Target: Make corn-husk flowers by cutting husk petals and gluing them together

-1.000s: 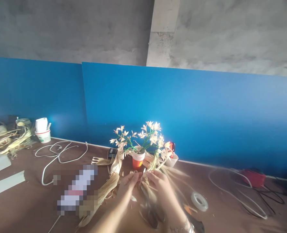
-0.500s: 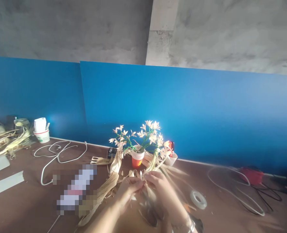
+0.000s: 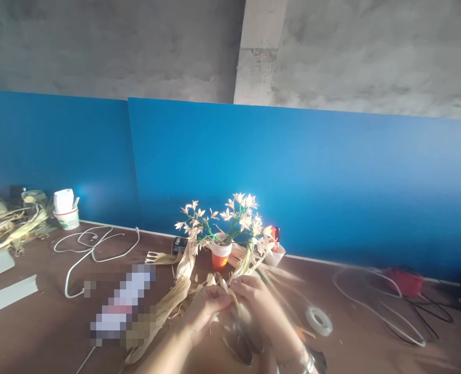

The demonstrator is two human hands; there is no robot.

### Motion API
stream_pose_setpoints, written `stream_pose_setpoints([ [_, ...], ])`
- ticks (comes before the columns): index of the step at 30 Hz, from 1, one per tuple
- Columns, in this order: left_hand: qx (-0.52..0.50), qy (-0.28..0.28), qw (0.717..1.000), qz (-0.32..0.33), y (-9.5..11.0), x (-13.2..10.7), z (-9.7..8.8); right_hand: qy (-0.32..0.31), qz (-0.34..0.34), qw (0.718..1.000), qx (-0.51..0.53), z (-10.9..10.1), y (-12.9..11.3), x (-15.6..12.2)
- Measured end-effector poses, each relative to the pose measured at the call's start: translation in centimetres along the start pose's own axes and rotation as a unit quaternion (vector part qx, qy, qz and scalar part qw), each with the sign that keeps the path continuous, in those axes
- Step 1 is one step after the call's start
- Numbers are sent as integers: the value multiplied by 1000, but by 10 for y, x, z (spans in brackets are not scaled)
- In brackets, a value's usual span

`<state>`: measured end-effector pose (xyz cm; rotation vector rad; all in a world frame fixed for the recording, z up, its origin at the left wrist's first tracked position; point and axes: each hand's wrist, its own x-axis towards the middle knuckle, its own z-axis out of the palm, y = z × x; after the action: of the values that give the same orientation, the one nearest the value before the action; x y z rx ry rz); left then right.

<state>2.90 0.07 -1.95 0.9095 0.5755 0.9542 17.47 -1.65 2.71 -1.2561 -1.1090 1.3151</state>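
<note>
My left hand (image 3: 209, 306) is closed in a pinch on a small pale piece of corn husk (image 3: 224, 285). Close beside it, my right hand (image 3: 252, 293) pinches the same piece, fingertips nearly meeting the left ones. Below the hands a pair of scissors (image 3: 240, 343) lies on the table, partly blurred. Just beyond stands an orange and white paper cup (image 3: 220, 254) bearing green stems with pale husk flowers (image 3: 244, 221). Long dried husks (image 3: 162, 306) lie to the left of my hands, and more lie behind the right hand.
A roll of clear tape (image 3: 319, 320) lies right of my right arm. White cables (image 3: 94, 249) loop across the brown table. At the far left are a husk pile (image 3: 16, 228) and a white cup (image 3: 67, 218). A blue partition (image 3: 293, 171) closes off the back.
Both hands stay in nearly the same place. The husk piece now leans to the left between the fingertips, and the fingers have shifted slightly apart.
</note>
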Motion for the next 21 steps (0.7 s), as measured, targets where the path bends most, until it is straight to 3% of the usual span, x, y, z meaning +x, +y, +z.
stream_pose_setpoints([
  [7, 49, -1, 999, 11, 8, -4, 4, -3, -5, 1000, 28, 2, -6, -4],
  [14, 64, 2, 997, 44, 12, -5, 1, -102, 5, 988, 118, 2, -4, -1],
  [21, 83, -17, 995, 46, 14, -7, 1, -79, -4, 987, 139, 0, -4, -5],
])
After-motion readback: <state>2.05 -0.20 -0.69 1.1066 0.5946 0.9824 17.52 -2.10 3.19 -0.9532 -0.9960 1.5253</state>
